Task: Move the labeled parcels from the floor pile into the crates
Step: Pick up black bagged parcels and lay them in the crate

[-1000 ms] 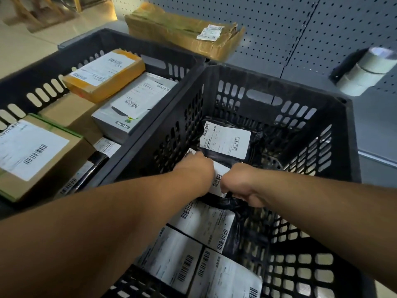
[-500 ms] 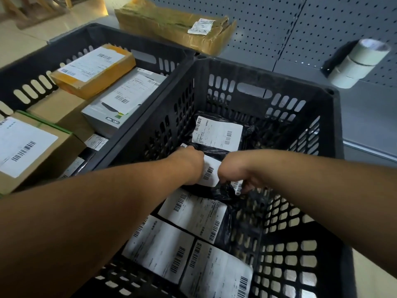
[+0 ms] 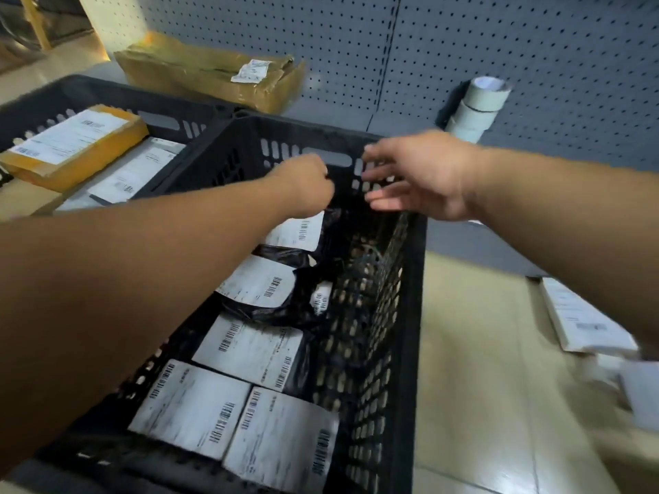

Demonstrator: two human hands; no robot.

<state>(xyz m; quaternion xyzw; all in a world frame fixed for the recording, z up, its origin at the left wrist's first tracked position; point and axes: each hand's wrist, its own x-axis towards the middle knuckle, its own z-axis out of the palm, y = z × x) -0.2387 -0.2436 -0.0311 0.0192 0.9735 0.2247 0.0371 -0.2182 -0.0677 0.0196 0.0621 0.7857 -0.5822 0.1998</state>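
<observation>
A black slotted crate (image 3: 410, 315) in front of me holds several black poly-bag parcels with white barcode labels (image 3: 262, 281). My left hand (image 3: 306, 183) hovers above the crate's far end with fingers curled, and nothing shows in it. My right hand (image 3: 413, 176) is raised over the far right rim, fingers spread and empty. A second black crate (image 3: 89, 90) on the left holds a yellow-taped labeled box (image 3: 71, 144) and a grey labeled box (image 3: 132, 172). Labeled white parcels (image 3: 581, 319) lie on the floor at the right.
A worn brown cardboard parcel (image 3: 210, 73) lies behind the crates against a grey pegboard wall (image 3: 463, 48). White tape rolls (image 3: 478, 105) hang on a peg at the right. Beige floor tiles (image 3: 474, 386) run along the crate's right side.
Both hands have let go of the black parcel in the crate and lifted out, the right hand opening and swinging rightward. The view has turned to the right, showing floor parcels.
</observation>
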